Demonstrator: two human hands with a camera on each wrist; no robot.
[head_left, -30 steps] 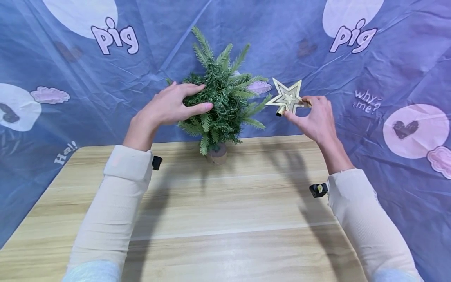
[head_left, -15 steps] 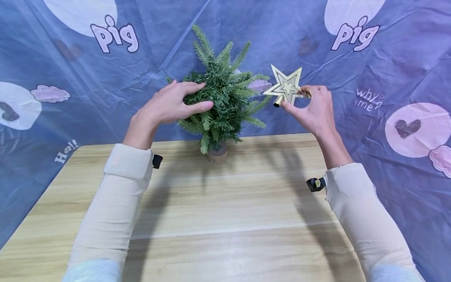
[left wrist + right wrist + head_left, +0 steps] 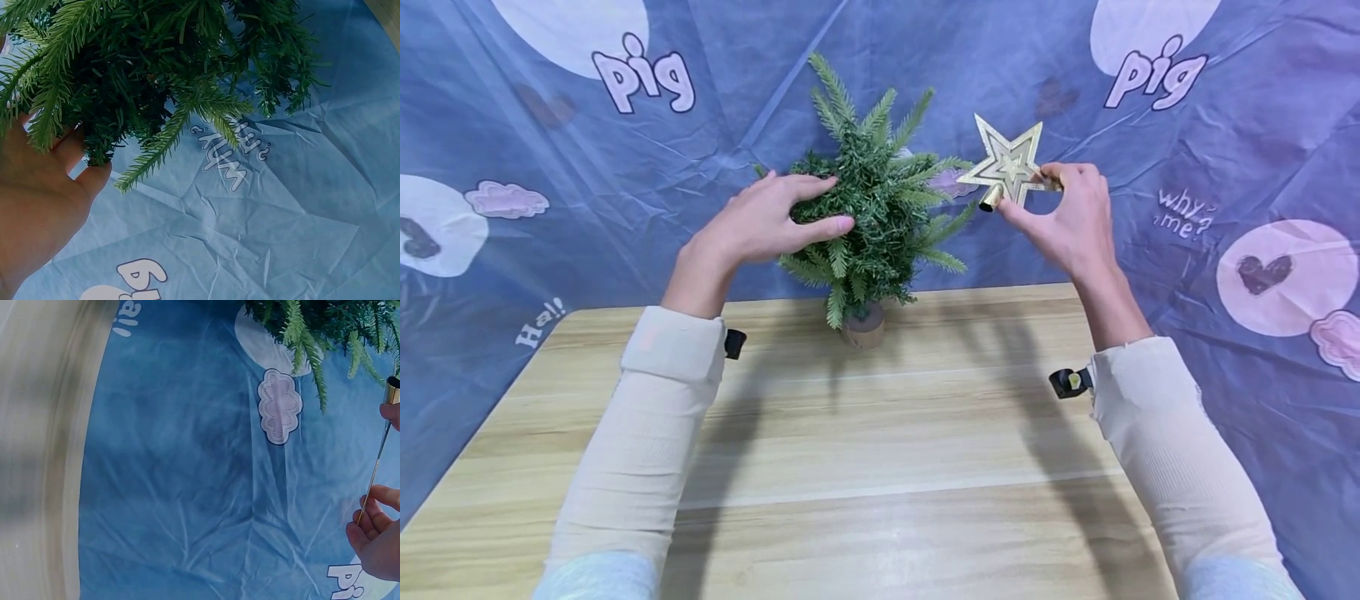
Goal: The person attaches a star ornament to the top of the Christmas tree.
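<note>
Star topper (image 3: 1007, 162), gold, one: pinched at its edges between thumb and fingers of the right hand (image 3: 1067, 221), held in the air to the right of the tree's upper branches, apart from them; its short gold tube socket points down-left toward the tree. Seen edge-on in the right wrist view (image 3: 377, 465). Artificial tree (image 3: 872, 208), green, one: stands upright on a small round wooden base (image 3: 863, 327) at the far edge of the worktop (image 3: 880, 467). Left hand (image 3: 760, 229), one: fingers spread and lightly curved against the tree's left-side foliage, thumb underneath, grasping the branches. Backdrop cloth (image 3: 550, 167), blue, printed, one: hangs behind the tree.
</note>
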